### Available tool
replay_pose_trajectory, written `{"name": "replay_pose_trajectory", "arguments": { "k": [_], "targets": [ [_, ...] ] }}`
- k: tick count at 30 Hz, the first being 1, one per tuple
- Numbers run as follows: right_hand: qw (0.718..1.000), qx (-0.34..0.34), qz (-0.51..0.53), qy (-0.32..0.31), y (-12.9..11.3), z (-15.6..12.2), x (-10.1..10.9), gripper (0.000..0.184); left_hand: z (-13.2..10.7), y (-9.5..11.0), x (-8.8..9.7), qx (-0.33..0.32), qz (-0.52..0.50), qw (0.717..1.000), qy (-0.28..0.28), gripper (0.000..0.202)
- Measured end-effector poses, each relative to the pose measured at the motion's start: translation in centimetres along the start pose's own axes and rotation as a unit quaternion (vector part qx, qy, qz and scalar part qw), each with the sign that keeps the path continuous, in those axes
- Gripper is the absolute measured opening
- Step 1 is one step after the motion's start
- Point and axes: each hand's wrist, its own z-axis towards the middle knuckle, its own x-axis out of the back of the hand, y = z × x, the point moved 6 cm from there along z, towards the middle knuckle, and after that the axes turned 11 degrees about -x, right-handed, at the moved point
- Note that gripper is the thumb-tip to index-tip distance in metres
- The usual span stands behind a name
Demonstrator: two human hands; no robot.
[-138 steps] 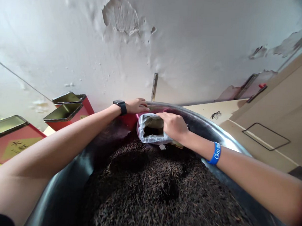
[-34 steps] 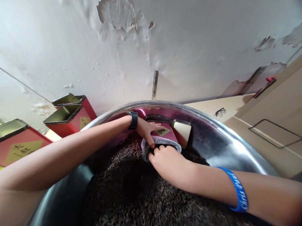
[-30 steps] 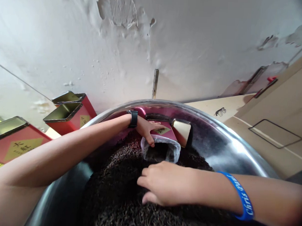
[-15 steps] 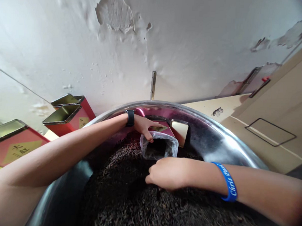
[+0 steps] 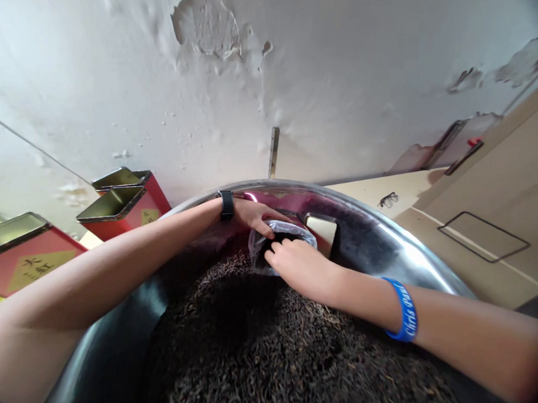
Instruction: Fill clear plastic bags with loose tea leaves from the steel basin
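Loose dark tea leaves (image 5: 284, 356) lie in a large shiny metal basin (image 5: 409, 249). Near its far wall a red tea tin leans, mostly hidden, with a clear plastic bag (image 5: 297, 230) lining its mouth. My left hand (image 5: 253, 215) grips the tin and bag rim at the left, thumb on the bag's edge. At the bag's opening is my right hand (image 5: 304, 265), knuckles up and fingers curled inward around tea leaves; the palm is hidden. Beside the tin stands a pale gold, dark-edged lid (image 5: 324, 235).
Open red tins (image 5: 39, 260) stand left of the basin, beyond my left forearm. On the right surface lie eyeglasses (image 5: 388, 199) and a dark rectangular frame (image 5: 484, 236). Behind the basin rises a wall (image 5: 345, 80) with peeling paint.
My right hand has risen from the tea leaves up and away from me to the bag's mouth. My left hand has shifted slightly, still on the tin and bag.
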Motion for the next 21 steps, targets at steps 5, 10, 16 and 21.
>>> {"name": "replay_pose_trajectory", "arguments": {
  "k": [5,10,16,21],
  "targets": [
    [0.976,0.154,0.121,-0.094,-3.6,-2.2,1.1,0.029,-0.1,0.0,0.6,0.064,0.067,0.994,0.058,0.064],
    [0.951,0.209,0.051,-0.223,-4.8,-3.4,-1.4,0.06,-1.0,0.0,3.1,0.124,0.273,0.936,0.183,0.058],
    [0.945,0.219,0.037,-0.242,-5.4,-3.7,-1.5,0.041,-2.0,-2.4,3.7,0.21,0.227,0.939,0.153,0.067],
    [0.949,0.202,0.048,-0.236,-5.6,-4.2,-1.3,0.02,-1.6,-2.4,3.1,0.206,0.24,0.941,0.122,0.066]
  ]
}}
